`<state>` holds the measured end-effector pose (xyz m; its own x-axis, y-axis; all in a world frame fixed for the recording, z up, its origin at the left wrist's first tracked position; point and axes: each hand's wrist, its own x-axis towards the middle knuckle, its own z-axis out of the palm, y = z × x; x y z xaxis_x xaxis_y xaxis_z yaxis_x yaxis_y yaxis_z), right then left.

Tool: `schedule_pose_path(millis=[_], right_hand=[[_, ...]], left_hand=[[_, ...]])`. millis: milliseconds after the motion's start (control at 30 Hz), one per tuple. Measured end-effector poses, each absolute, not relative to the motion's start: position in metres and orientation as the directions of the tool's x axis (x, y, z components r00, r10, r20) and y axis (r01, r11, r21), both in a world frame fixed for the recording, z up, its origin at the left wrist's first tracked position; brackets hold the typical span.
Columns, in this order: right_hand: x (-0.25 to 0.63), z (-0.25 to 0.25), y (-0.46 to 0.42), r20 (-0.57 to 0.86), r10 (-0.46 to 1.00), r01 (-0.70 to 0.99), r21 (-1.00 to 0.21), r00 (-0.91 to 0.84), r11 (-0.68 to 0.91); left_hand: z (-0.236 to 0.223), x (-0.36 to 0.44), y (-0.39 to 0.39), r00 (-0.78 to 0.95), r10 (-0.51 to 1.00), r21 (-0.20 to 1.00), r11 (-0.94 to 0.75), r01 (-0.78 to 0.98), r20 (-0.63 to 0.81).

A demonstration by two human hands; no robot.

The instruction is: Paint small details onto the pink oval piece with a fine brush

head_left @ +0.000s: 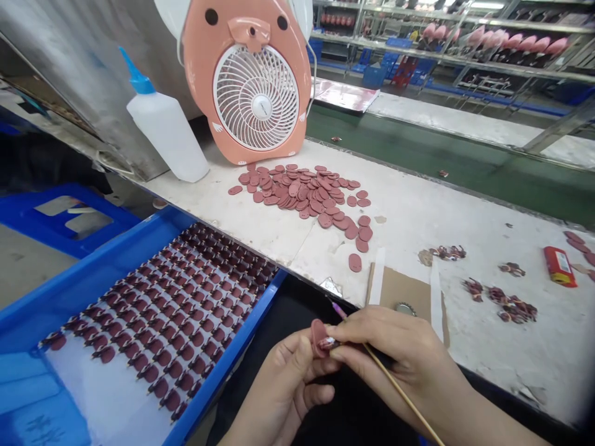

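My left hand [286, 381] is closed, pinching a reddish-pink oval disc [317, 334] between thumb and fingers. Held against that disc by the fingertips of my right hand [400, 350] is a small dark red and white piece [329, 342], partly hidden. A thin stick [395, 387] with a purple part near its tip also sits in my right hand, slanting down to the right. Just beyond my hands, a cardboard piece [403, 286] with white tape strips lies on the bench, a bottle cap [406, 308] on it.
A pile of oval discs [302, 189] lies on the white bench [288, 238]. Small dark figures [515, 308] lie at right by a red packet [559, 266]. Behind stand a fan [255, 99] and a squeeze bottle [170, 133]. A blue tray [251, 328] at left holds rows of assembled pieces.
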<state>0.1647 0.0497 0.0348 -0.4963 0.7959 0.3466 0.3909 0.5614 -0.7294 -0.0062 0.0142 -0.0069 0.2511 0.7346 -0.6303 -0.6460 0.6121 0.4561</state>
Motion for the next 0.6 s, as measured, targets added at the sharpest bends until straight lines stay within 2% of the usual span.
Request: schedule_pose_path(millis=[67,167,267,500,600], right_hand=[[0.163,0.034,0.047,0.477,0.754,0.443,-0.614,-0.451,0.653],[0.16,0.028,0.038,0.627,0.644,0.56,-0.371,-0.438,0.741],[0.156,0.018,0.03,0.72,0.548,0.652,-0.175,-0.427,0.738],[0.15,0.007,0.038,0.776,0.434,0.618,-0.072,-0.458,0.783],[0.151,0.001,0.036,0.757,0.459,0.598,-0.113,-0.466,0.793]], left_hand=[[-0.007,-0.005,0.013,0.048,0.801,0.609,0.491,-0.622,-0.597],[-0.002,-0.002,0.01,-0.291,0.85,0.82,0.245,-0.518,-0.438],[0.006,0.001,0.01,-0.354,0.887,0.884,0.115,-0.453,-0.296],[0.008,-0.001,0.014,-0.337,0.924,0.92,0.036,-0.39,-0.179],[0.004,-0.004,0.014,-0.354,0.914,0.922,0.049,-0.384,-0.196]])
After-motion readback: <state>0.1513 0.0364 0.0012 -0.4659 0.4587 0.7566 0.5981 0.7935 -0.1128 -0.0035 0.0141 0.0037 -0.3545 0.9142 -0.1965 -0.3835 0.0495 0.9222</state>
